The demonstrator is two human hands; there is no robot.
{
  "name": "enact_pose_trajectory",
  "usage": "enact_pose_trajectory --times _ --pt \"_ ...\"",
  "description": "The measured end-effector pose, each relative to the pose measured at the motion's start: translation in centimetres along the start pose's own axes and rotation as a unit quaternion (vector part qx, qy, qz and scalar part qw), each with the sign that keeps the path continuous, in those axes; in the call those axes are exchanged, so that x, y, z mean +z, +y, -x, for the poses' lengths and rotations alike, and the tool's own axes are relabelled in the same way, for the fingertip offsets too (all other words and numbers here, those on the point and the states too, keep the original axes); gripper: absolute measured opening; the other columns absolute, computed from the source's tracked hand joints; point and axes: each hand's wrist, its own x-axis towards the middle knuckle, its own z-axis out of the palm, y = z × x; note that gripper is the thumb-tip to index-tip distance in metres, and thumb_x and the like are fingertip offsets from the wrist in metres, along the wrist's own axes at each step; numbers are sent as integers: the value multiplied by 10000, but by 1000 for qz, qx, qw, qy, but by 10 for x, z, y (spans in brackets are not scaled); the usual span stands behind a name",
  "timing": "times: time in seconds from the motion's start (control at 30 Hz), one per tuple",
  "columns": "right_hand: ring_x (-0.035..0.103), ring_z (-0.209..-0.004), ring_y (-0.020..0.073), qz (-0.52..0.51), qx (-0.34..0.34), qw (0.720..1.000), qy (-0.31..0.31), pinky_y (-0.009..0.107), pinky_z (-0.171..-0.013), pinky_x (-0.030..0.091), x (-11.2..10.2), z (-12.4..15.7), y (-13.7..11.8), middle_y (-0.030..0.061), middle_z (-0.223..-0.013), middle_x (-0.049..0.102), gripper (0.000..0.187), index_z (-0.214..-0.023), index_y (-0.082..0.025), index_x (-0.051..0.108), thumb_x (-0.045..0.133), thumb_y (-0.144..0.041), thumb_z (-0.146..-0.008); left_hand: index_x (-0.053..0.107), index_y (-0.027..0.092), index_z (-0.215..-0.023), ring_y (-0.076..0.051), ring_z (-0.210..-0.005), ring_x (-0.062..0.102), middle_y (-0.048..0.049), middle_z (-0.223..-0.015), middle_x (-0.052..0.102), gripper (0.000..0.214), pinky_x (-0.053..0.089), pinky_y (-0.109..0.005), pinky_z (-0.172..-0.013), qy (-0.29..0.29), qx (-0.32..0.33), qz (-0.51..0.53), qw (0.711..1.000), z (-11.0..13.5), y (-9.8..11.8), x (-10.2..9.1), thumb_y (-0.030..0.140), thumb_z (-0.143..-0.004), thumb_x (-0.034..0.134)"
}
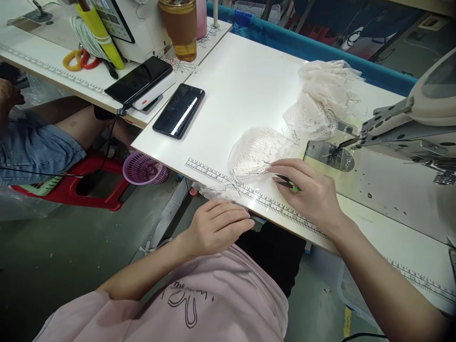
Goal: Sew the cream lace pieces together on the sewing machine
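My right hand (309, 190) rests on the white table (242, 85), closed around small green-handled thread snips (287, 183), with its fingertips touching a rounded white lace piece (258, 149). My left hand (216, 224) sits at the table's front edge with the fingers curled together, pinching the edge of a lace piece (221, 192) that hangs over the printed ruler strip (249, 192). More white lace (326, 92) is heaped behind the sewing machine's needle plate (329, 154).
A sewing machine head (420, 114) stands at the right. A black phone (179, 110) lies on the table's left part. On the neighbouring table are another phone (138, 80), a bottle (181, 28) and scissors (80, 59). A seated person's legs (39, 137), a red stool (89, 183) and a purple basket (142, 168) are at the left.
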Motion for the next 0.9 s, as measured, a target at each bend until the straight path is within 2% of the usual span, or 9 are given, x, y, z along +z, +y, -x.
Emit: enact_pose_trajectory --times 0.13,0.3,0.4,0.5,0.6,0.67,0.73,0.8,0.9 --pt "693 -932 179 -21 4 1000 -19 304 -715 559 4 -5 5 -11 -1115 714 235 -1046 -261 701 556 -170 -885 651 246 -1100 -156 -935 702 -13 -979 745 310 542 -290 -803 -12 -12 16 1000 -2 -1 1 77 -851 576" --pt "700 -882 174 -5 -5 1000 -26 302 -691 548 7 -11 12 -15 -1093 723 204 -988 -259 718 543 -196 -903 642 241 -1113 -157 -926 704 -14 -980 745 308 538 -296 -801 -16 -14 16 1000 -6 1 4 80 -864 561" --pt "695 -906 191 -42 11 998 -36 318 -721 547 5 -11 11 -5 -1090 723 201 -996 -263 711 534 -216 -914 636 217 -1109 -159 -933 699 -26 -980 743 299 538 -297 -804 -24 -7 5 1000 -5 1 5 73 -855 572" --pt "692 -874 199 -94 44 994 -43 325 -743 540 0 -8 2 6 -991 739 184 -1008 -268 703 540 -266 -924 603 206 -1191 -177 -1052 664 -52 -1076 721 378 533 -302 -861 -13 -8 -8 1000 -4 1 6 67 -839 602" --pt "683 -855 198 -170 81 980 -69 313 -762 530 -8 -7 -15 14 -946 738 179 -996 -268 704 554 -333 -924 488 230 -1348 -250 -1244 546 -100 -1283 624 588 485 -383 -963 47 -75 -57 994 -9 1 6 137 -805 696" --pt "674 -818 194 -222 115 962 -111 296 -719 520 -14 -9 -28 16 -923 736 186 -954 -262 713 568 -371 -914 435 249 -1391 -279 -1234 541 -101 -1284 617 675 414 -448 -1022 53 -134 -68 987 -16 1 2 201 -791 741" --pt "658 -783 186 -263 146 942 -150 279 -679 500 -18 -12 -37 13 -881 730 199 -911 -250 718 574 -388 -906 486 254 -1339 -234 -1052 629 -54 -1084 693 566 400 -438 -1013 15 -183 -7 983 -24 1 -5 230 -824 718" --pt "643 -778 175 -298 164 927 -160 268 -674 485 -21 -15 -41 11 -866 721 205 -895 -238 715 567 -378 -909 577 245 -1215 -163 -830 647 -2 -864 685 337 470 -353 -887 -26 -245 101 964 -29 1 -13 236 -885 647" --pt "623 -784 161 -338 180 913 -140 262 -684 474 -21 -18 -41 12 -881 707 193 -919 -223 706 568 -359 -906 606 226 -1131 -122 -711 617 1 -843 648 228 494 -267 -701 -59 -340 207 916 -35 5 -23 279 -909 613"
